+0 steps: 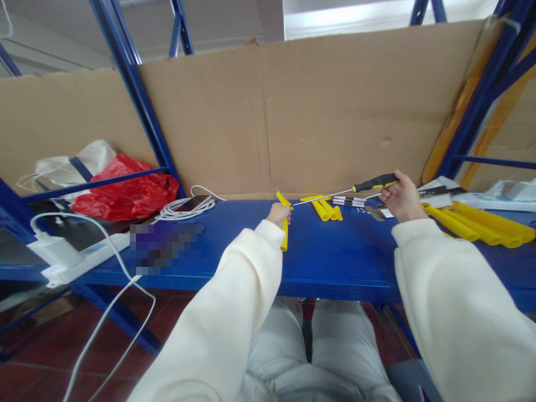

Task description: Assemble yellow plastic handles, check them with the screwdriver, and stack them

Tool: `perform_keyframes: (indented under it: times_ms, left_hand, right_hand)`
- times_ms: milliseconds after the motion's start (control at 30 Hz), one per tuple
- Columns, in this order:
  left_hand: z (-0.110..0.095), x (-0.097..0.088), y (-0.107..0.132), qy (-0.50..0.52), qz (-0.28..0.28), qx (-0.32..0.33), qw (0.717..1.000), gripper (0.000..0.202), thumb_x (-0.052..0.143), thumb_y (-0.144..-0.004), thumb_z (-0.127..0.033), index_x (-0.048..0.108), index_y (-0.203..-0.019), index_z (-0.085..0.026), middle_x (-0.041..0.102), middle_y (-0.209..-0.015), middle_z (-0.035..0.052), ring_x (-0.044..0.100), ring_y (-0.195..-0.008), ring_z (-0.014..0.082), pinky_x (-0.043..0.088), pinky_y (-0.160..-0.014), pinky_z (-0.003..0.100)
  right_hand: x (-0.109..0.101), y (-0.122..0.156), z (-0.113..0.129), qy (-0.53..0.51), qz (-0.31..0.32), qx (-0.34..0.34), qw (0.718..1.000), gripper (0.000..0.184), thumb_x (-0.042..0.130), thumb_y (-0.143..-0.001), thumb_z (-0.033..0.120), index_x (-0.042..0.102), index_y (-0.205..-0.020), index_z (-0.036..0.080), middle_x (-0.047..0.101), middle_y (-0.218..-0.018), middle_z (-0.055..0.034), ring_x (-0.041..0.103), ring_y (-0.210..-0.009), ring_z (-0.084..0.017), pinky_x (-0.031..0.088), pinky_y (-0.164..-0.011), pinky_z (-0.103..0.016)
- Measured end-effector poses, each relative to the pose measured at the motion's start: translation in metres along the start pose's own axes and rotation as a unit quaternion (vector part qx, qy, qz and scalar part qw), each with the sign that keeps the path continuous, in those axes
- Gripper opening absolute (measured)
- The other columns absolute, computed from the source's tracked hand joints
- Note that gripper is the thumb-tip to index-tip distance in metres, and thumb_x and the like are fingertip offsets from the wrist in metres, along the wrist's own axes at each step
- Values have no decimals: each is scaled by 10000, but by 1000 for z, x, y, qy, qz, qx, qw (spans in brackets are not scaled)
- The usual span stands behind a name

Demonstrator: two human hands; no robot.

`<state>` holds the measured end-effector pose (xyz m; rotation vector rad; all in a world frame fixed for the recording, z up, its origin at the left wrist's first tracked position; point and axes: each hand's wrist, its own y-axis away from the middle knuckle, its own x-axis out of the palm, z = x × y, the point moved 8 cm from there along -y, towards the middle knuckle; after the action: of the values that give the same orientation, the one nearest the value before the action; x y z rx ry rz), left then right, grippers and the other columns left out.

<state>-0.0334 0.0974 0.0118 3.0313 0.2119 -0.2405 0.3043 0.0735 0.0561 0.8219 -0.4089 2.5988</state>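
My left hand (279, 214) is closed around a yellow plastic tube (285, 237), whose ends stick out above and below the fist. With its fingers on the end of the black and yellow handle, my right hand (402, 198) grips a long screwdriver (372, 183). The shaft runs left and its tip meets the side of the yellow tube; the exact contact is too small to make out. Behind the shaft lie several more yellow tubes (324, 210) and some black-and-white sticks (348, 201). A thin metal rod also shows by my right fingers.
A pile of longer yellow tubes (481, 223) lies right on the blue table (335, 262). A cardboard panel (318, 111) stands behind. At left are a red plastic bag (128, 190), a coiled white cable (186, 208) and a power strip (84, 257) with trailing cords.
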Motion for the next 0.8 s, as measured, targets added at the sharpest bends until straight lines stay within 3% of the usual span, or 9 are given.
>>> perform_keyframes:
  times_ms: [133, 333, 500, 667, 800]
  left_hand:
    - [0, -1, -1, 0, -5, -3, 1000, 226, 548, -872, -2, 528, -711, -159, 412, -468, -72, 379, -392, 65, 314, -432, 198]
    - [1, 0, -1, 0, -3, -5, 1000, 199, 565, -876, -16, 540, -737, -156, 412, -467, -75, 379, -389, 62, 310, -422, 187]
    - [2, 0, -2, -3, -1, -5, 1000, 148, 588, -875, -47, 568, -770, -149, 422, -479, -69, 390, -401, 71, 322, -436, 195]
    - [2, 1, -2, -2, 3, -5, 1000, 105, 581, -887, -71, 597, -808, -138, 416, -482, -68, 407, -419, 83, 348, -462, 205]
    - [1, 1, -1, 0, 3, -3, 1000, 119, 577, -879, -57, 588, -794, -140, 414, -473, -69, 403, -415, 81, 339, -456, 205]
  right_hand:
    - [3, 1, 3, -3, 5, -15, 1000, 493, 621, -955, 322, 314, -584, 214, 229, -413, 85, 286, -360, -78, 324, -362, -185]
    - [4, 6, 2, -9, -17, -8, 1000, 351, 439, -1022, 226, 497, -676, 231, 478, -480, 30, 429, -414, -104, 390, -362, -192]
    - [9, 9, 6, 4, 23, -40, 999, 380, 558, -975, 234, 448, -611, 235, 393, -447, 52, 325, -380, -84, 318, -344, -214]
    - [2, 5, 4, 27, -12, -22, 999, 356, 563, -964, 284, 476, -621, 243, 430, -465, 42, 342, -385, -99, 279, -351, -255]
    - [0, 0, 2, 35, -9, -7, 999, 382, 610, -918, 328, 417, -596, 257, 360, -412, 48, 324, -380, -119, 274, -367, -284]
